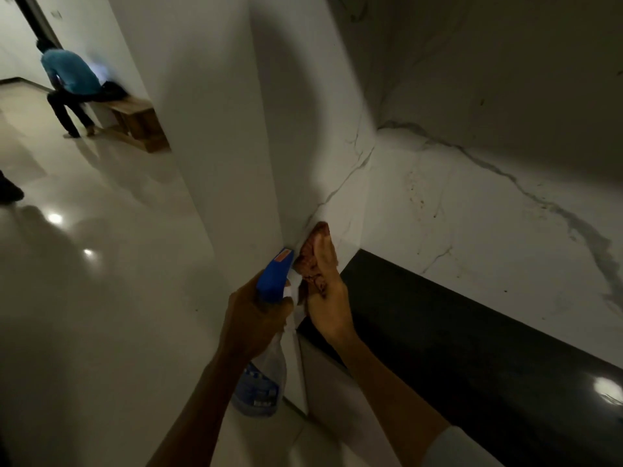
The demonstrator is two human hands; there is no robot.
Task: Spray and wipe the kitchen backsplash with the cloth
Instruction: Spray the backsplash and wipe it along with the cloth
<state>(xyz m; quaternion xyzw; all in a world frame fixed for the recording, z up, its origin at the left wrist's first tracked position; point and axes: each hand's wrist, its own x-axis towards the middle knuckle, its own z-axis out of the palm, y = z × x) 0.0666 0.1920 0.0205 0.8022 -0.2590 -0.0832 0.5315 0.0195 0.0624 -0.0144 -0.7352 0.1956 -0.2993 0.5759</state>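
Note:
My left hand (256, 318) grips a clear spray bottle (263, 382) by its neck; its blue trigger head (274, 274) points up toward the wall corner. My right hand (325, 298) presses a reddish-brown cloth (310, 261) flat against the white marble backsplash (472, 214), low on the side panel just above the black countertop (455, 332). The cloth is partly hidden under my fingers. Grey veins and small dark specks mark the marble to the right.
A white wall edge (236, 163) stands left of the backsplash. Beyond it lies a glossy tiled floor (84, 281). A person in a blue shirt (67, 75) sits on a wooden bench (141, 123) at the far left.

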